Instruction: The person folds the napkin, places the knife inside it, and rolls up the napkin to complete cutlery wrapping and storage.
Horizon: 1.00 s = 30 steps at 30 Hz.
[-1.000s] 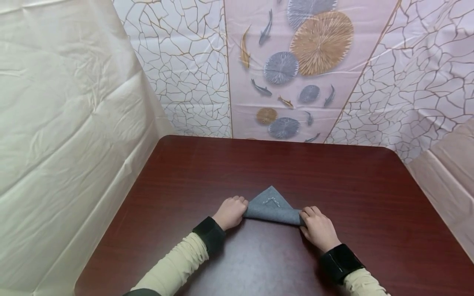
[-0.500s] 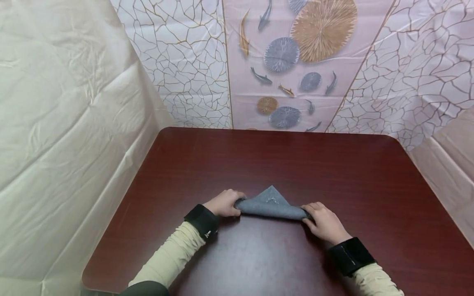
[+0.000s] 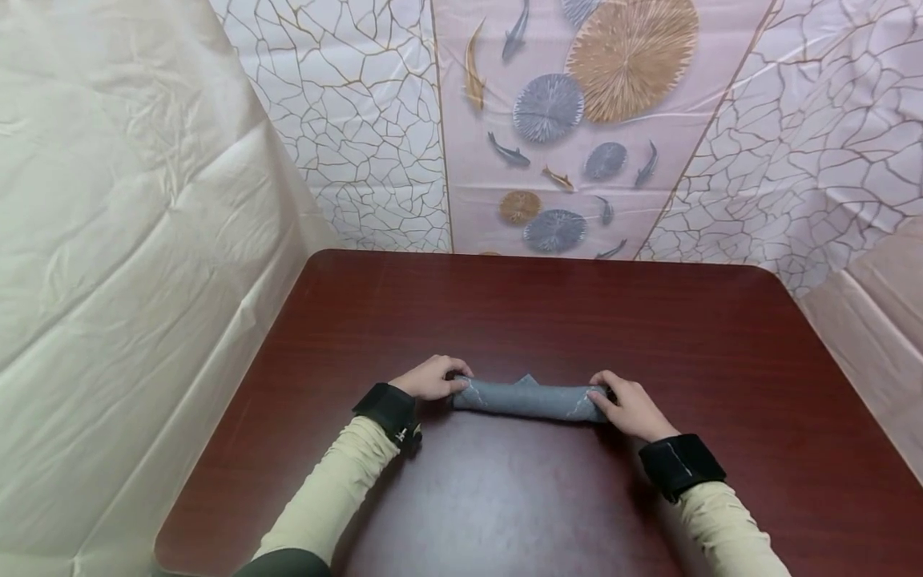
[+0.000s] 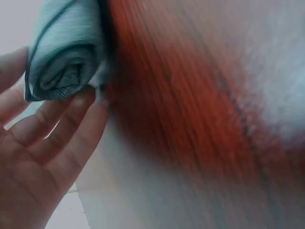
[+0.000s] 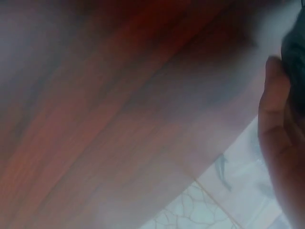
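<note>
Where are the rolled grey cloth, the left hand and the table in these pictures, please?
rolled grey cloth (image 3: 530, 399), head view, middle of the roll
left hand (image 3: 430, 378), head view, back of the hand
table (image 3: 548, 312), head view, bare top beyond the cloth

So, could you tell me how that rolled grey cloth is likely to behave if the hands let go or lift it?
The grey cloth looks soft, so lifted by one end it would probably sag. Its spiral end seems held only by the left hand and right hand; released, it may loosen. Lying round on the table, it could roll if nudged.
</note>
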### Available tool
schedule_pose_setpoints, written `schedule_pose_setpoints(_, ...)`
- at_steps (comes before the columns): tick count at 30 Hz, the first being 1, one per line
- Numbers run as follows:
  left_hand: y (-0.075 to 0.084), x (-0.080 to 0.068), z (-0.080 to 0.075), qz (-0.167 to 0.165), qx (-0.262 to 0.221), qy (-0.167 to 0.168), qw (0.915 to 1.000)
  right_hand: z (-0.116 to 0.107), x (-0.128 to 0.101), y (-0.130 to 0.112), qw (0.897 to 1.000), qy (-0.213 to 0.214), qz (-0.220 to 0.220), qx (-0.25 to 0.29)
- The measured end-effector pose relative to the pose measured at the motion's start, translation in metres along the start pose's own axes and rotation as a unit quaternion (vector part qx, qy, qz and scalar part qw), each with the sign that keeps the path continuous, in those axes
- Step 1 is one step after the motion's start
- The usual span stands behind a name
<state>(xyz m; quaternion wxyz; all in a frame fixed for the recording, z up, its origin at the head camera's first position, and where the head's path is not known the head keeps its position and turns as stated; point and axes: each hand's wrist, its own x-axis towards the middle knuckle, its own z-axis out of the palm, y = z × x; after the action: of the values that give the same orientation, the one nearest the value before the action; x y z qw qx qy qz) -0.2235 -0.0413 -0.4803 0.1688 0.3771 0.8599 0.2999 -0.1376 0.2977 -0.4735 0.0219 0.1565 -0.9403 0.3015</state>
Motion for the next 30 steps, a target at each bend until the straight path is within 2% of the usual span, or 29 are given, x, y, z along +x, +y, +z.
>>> schedule_pose_setpoints(4,-0.005,0.010,0.001,-0.001,0.009,0.040,0.9992,0.006,0.011,0.003,0.999,0.017,0.028,-0.018)
schedule_pose_setpoints(9,-0.005,0.019,-0.001,-0.029,0.025,0.077,0.9963,0.012,0.021,0.005,0.997,0.043,0.034,-0.061)
schedule_pose_setpoints(13,0.001,0.020,-0.002,-0.041,0.071,0.102,0.9914,0.014,0.023,0.002,0.993,0.071,0.033,-0.089)
schedule_pose_setpoints(16,0.015,0.019,0.002,-0.024,0.140,0.132,0.9811,0.018,0.023,-0.005,0.986,0.124,-0.005,-0.114)
schedule_pose_setpoints(18,0.030,0.017,0.008,-0.005,0.190,0.133,0.9728,0.021,0.023,-0.012,0.979,0.148,-0.049,-0.130)
schedule_pose_setpoints(20,0.045,0.016,0.014,0.009,0.238,0.114,0.9645,0.026,0.024,-0.021,0.974,0.143,-0.094,-0.145)
schedule_pose_setpoints(22,0.056,0.016,0.021,0.012,0.288,0.086,0.9539,0.031,0.023,-0.030,0.971,0.113,-0.122,-0.172)
schedule_pose_setpoints(25,0.064,0.018,0.029,0.002,0.357,0.066,0.9316,0.040,0.022,-0.039,0.962,0.073,-0.127,-0.230)
schedule_pose_setpoints(27,0.063,0.021,0.033,-0.004,0.381,0.066,0.9221,0.045,0.023,-0.042,0.956,0.066,-0.119,-0.261)
schedule_pose_setpoints(30,0.059,0.026,0.034,-0.010,0.387,0.072,0.9193,0.050,0.027,-0.043,0.951,0.078,-0.112,-0.279)
